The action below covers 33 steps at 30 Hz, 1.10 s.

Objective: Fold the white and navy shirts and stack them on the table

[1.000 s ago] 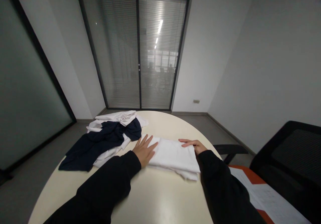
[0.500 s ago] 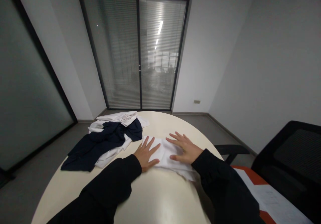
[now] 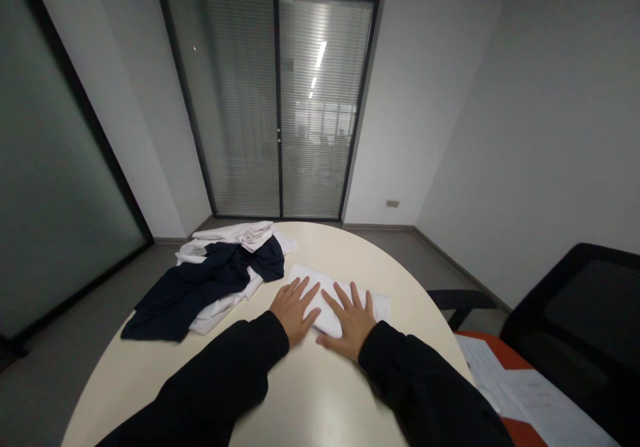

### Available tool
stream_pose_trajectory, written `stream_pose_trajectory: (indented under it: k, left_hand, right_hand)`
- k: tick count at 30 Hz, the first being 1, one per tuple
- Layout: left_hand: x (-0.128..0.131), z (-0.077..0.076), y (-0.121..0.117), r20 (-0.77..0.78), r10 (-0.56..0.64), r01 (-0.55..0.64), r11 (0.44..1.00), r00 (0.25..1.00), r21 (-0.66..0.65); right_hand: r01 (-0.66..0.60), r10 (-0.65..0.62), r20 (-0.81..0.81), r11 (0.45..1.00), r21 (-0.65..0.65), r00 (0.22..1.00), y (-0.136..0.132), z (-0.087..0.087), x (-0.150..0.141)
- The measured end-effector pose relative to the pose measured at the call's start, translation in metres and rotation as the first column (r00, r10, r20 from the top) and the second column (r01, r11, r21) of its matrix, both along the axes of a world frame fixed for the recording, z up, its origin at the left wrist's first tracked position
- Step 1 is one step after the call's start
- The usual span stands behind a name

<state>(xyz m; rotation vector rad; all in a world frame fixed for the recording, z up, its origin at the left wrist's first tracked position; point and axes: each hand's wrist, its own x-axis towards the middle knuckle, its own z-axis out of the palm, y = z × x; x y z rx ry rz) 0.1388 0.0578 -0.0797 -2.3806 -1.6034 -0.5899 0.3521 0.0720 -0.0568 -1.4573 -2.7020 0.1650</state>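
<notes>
One table (image 3: 320,387) bears folded white cloth (image 3: 328,323) and piled clothes (image 3: 217,272).

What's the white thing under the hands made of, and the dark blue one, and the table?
The white thing looks like matte fabric, perhaps cotton: it lies folded. The dark blue one seems matte cloth too: it slumps in creases. The table has a smooth, slightly shiny cream top, maybe laminate: light glows softly on it.

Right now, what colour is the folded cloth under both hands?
The folded cloth is white; it shows best in the head view.
</notes>
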Motion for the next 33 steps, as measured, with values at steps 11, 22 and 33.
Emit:
stream_pose_trajectory:
  k: [11,22,33]
  left_hand:
    - [0.004,-0.014,0.009,-0.052,0.062,-0.057,0.994,0.997,0.089]
    - [-0.001,-0.035,0.011,0.138,-0.011,0.022,0.997,0.99,-0.075]
    - [-0.003,-0.031,0.011,0.127,-0.006,0.023,0.991,0.992,-0.136]
  right_hand:
    - [-0.161,0.159,0.056,0.986,0.035,0.986,-0.009,0.001,0.018]
    - [0.334,-0.344,0.067,0.935,0.12,0.937,0.05,-0.013,0.001]
    - [0.52,-0.523,-0.009,0.846,0.118,0.853,0.132,-0.013,0.018]
